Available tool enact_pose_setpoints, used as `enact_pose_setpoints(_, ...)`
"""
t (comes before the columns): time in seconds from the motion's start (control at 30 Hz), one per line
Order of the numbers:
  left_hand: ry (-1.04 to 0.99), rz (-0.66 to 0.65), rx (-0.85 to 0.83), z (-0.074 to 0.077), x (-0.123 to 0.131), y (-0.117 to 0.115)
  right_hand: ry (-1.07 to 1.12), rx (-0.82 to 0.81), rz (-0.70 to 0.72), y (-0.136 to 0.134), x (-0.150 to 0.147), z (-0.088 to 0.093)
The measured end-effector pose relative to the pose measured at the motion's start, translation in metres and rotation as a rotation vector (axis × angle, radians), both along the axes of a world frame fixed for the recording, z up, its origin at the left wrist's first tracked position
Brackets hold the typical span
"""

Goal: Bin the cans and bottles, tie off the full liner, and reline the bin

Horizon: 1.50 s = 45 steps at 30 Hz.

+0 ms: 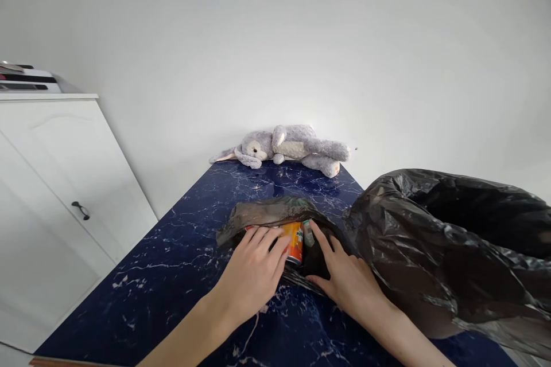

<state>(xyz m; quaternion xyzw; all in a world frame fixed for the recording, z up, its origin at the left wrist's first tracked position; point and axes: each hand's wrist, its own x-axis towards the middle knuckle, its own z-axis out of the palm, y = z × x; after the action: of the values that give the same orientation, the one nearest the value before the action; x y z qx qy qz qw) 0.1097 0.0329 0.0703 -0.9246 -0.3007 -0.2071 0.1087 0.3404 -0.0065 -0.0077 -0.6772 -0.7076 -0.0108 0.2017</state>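
A small black plastic bag (275,212) lies with its mouth toward me. Inside it an orange soda can (295,243) rests on its side or tilted; just right of it is a clear item with a green end (308,234), partly covered. My left hand (253,266) reaches into the mouth, its fingers apart and lying over the left side of the can. A sliver of red shows behind those fingers; what it belongs to is hidden. My right hand (350,278) has thumb and index spread, the index fingertip at the clear item, the others against the bag.
The bag lies on a blue marbled tabletop (172,264). A grey plush bunny (293,149) lies along the far edge by the wall. To the right stands a large bin-like opening lined with a black bag (413,264). A white cabinet (55,183) is at left.
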Motion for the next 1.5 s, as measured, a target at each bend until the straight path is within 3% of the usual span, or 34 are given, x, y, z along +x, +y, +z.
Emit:
enact_pose_setpoints(0.2,-0.031,0.14,0.009,-0.031,0.017,0.019,-0.071,0.01,0.063,-0.013,-0.023,-0.004)
enact_pose_setpoints(0.4,-0.016,0.3,-0.038,-0.052,0.006,0.041,0.019,0.004,0.143,-0.011,-0.019,-0.007)
enact_pose_setpoints(0.5,0.0,0.316,-0.093,-0.055,-0.001,0.049,0.077,0.022,0.177,-0.011,-0.014,-0.01)
enact_pose_setpoints(0.6,0.023,0.307,-0.165,-0.039,-0.013,0.053,0.099,0.036,0.216,-0.012,-0.01,-0.015)
enact_pose_setpoints(0.7,-0.004,0.256,-0.304,-0.004,-0.034,0.053,0.092,0.043,0.223,-0.013,-0.006,-0.019)
enact_pose_setpoints(0.83,-0.233,-0.002,-0.762,0.039,-0.086,0.049,0.116,0.029,0.221,-0.013,-0.004,-0.022)
enact_pose_setpoints(0.9,-0.37,-0.038,-0.929,0.049,-0.118,0.047,0.116,0.017,0.218,-0.012,-0.005,-0.023)
enact_pose_setpoints(0.97,-0.645,-0.022,-0.971,0.052,-0.147,0.048,0.116,0.016,0.211,-0.012,-0.005,-0.025)
enact_pose_setpoints(1.1,-1.216,0.067,-0.837,0.053,-0.181,0.06,0.12,0.038,0.209,-0.011,-0.006,-0.029)
enact_pose_setpoints(1.23,-1.457,0.083,-0.84,0.039,-0.194,0.085,0.109,-0.003,0.209,-0.01,-0.006,-0.033)
enact_pose_setpoints(1.33,-1.492,0.17,-0.881,0.01,-0.2,0.109,0.109,-0.019,0.215,-0.01,-0.006,-0.034)
enact_pose_setpoints(1.5,-1.428,0.336,-0.74,-0.041,-0.2,0.139,0.122,0.012,0.22,-0.012,-0.007,-0.035)
